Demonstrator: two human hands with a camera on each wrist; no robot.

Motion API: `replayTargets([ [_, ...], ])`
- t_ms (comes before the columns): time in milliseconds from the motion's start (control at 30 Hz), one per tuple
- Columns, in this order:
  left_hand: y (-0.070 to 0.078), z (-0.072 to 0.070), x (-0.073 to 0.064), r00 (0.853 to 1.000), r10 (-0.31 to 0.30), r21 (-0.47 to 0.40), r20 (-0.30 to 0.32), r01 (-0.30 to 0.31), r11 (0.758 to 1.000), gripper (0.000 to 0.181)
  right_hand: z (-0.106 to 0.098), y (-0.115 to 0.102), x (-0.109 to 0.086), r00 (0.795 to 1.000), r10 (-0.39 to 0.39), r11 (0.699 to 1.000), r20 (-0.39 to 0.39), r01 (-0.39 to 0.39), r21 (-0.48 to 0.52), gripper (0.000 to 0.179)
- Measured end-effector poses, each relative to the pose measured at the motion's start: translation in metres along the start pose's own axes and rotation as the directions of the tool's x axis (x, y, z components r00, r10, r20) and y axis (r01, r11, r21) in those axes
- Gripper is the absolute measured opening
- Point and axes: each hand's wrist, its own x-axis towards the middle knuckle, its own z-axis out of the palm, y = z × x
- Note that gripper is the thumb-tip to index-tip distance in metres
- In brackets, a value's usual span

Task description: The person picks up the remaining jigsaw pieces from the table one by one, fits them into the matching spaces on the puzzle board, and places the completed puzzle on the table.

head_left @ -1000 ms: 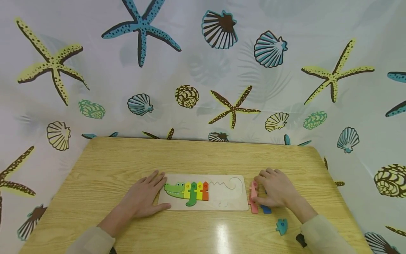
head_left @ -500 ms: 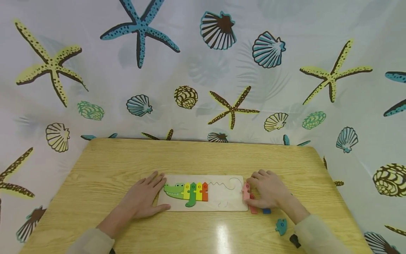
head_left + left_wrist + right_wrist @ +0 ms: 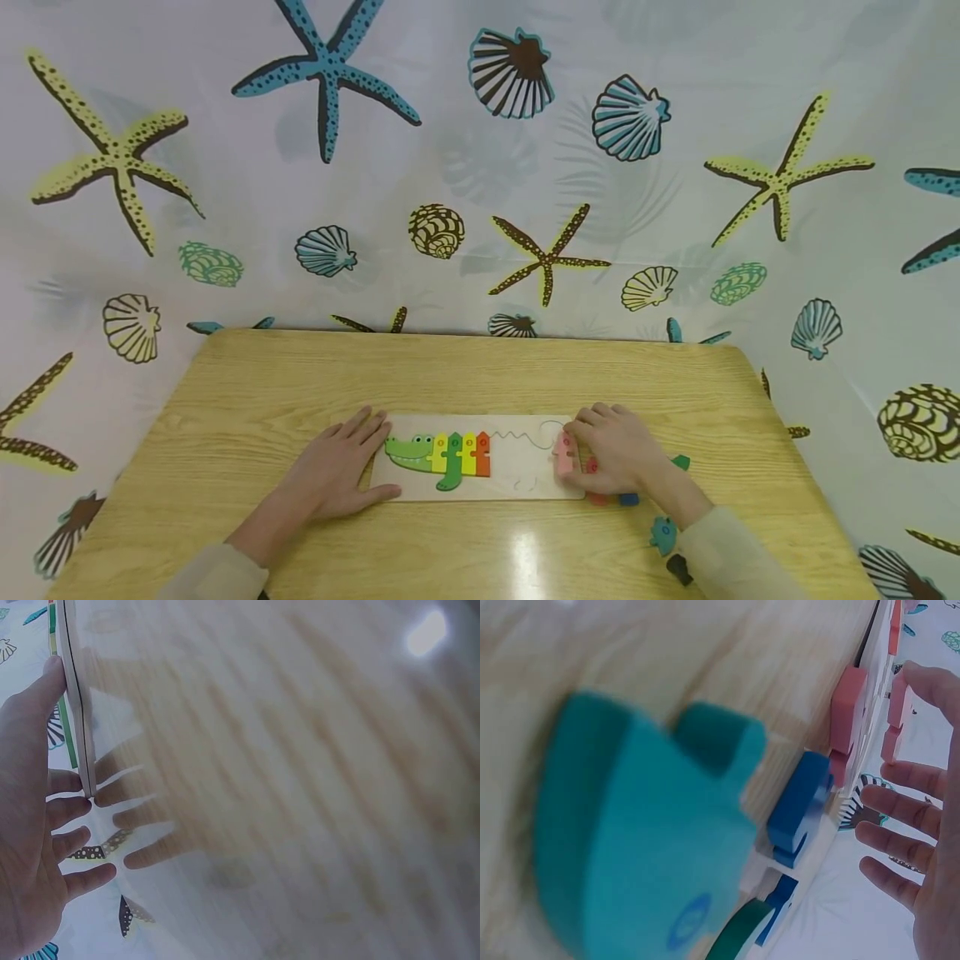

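A pale wooden puzzle board (image 3: 525, 458) lies on the table with a crocodile's green head (image 3: 408, 452) and yellow, green and orange body pieces in its left half. My left hand (image 3: 337, 468) rests at the board's left end, fingers spread and straight. In the right wrist view, a pink puzzle piece (image 3: 898, 712) is pinched between thumb and index finger of my right hand (image 3: 939, 847). The head view puts that hand over the board's right end. Beside it, partly covered by the hand, are a red-pink piece (image 3: 597, 500) and a blue piece (image 3: 628, 499).
A teal piece (image 3: 663, 535) lies nearer the front, right of the board. A green piece (image 3: 681, 462) shows behind the right wrist. A small black object (image 3: 679, 569) is by the right sleeve. A seashell-patterned cloth (image 3: 450, 167) hangs behind the wooden table (image 3: 420, 542).
My right hand has picked up the pink piece beside the board and carried it left over the board's right end. The left hand stays in place.
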Motion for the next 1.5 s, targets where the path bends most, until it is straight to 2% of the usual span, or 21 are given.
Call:
replayTargets([
  [400,0.0,0.001,0.001,1.0,0.004,0.002,-0.01,-0.004,1.0,0.101,0.0,-0.01,0.011,1.0,-0.023,0.999,0.001,0.023,0.024,0.064],
  [567,-0.002,0.002,0.001,1.0,0.0,0.003,-0.002,0.0,1.0,0.101,-0.001,-0.016,0.017,1.0,-0.01,0.999,0.03,0.009,0.035,0.067],
  [933,-0.001,0.0,-0.002,1.0,0.0,-0.016,0.005,0.0,1.0,0.102,-0.003,-0.024,0.028,0.999,-0.05,0.999,0.018,0.05,-0.017,0.071],
  [1500,0.001,0.0,0.001,1.0,-0.003,-0.01,-0.012,0.003,1.0,0.101,-0.003,-0.033,0.04,0.996,-0.089,0.996,0.007,0.089,-0.028,0.07],
])
